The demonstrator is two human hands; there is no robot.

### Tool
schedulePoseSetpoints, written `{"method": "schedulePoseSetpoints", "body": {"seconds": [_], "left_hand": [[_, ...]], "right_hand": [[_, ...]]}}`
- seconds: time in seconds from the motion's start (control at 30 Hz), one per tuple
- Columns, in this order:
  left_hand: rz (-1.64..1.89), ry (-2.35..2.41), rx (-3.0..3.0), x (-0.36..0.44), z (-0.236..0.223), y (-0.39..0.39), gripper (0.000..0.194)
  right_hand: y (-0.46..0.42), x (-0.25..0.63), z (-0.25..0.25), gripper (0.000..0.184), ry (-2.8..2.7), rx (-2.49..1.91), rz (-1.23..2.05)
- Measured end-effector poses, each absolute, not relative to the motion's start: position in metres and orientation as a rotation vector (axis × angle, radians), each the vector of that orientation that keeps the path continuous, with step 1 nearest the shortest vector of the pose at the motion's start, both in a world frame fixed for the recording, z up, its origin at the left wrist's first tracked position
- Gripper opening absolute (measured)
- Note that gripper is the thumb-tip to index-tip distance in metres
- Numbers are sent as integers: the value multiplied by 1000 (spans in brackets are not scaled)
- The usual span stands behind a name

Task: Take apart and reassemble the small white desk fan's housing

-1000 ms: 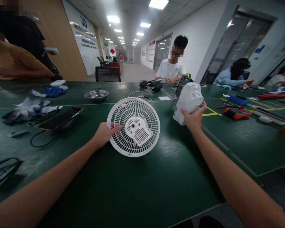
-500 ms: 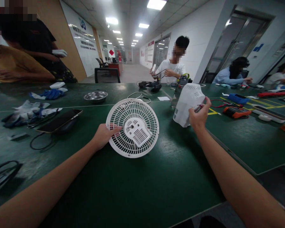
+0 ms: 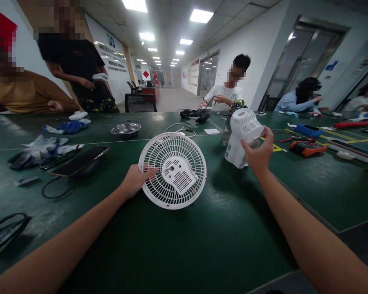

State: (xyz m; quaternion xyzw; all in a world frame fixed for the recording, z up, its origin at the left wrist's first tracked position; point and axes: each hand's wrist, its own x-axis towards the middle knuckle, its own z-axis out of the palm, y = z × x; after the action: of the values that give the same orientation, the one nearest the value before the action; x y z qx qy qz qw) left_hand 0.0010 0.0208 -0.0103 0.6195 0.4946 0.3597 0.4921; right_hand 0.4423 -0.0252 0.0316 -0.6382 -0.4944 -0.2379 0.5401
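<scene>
My left hand (image 3: pixel 135 179) grips the left rim of a round white fan grille (image 3: pixel 186 148), thumb across its slots. A slotted white plate with a small metal shaft sits at the grille's centre (image 3: pixel 178 175). Farther right, my right hand (image 3: pixel 260 152) pinches a vented, rounded white plastic cover (image 3: pixel 247 124) between thumb and fingers. Directly below the cover stands a white plastic housing (image 3: pixel 235 152) on the table; whether the two touch is hard to tell. A white cable (image 3: pixel 174 125) lies behind the grille.
On the left lie a phone (image 3: pixel 81 160), work gloves (image 3: pixel 38 151) and a metal bowl (image 3: pixel 125 129). An orange multimeter (image 3: pixel 308 148) and a blue tray (image 3: pixel 309 130) are at the right. Across the table (image 3: pixel 171 249), a person (image 3: pixel 225 92) handles a cable; other people sit or stand around.
The right hand has tilted the vented cover, and the white housing now shows as a distinct part below it. The left hand still holds the grille. The whole view has shifted slightly.
</scene>
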Motion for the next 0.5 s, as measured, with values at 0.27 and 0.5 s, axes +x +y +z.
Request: {"method": "schedulePoseSetpoints", "body": {"seconds": [0.27,0.5], "left_hand": [[848,1171,1480,0,-11,22,24],[880,1150,1499,1,-10,21,22]], "right_hand": [[-35,379,25,77,-1442,-1516,-379],[-15,353,-13,65,-1624,-1601,-28]]}}
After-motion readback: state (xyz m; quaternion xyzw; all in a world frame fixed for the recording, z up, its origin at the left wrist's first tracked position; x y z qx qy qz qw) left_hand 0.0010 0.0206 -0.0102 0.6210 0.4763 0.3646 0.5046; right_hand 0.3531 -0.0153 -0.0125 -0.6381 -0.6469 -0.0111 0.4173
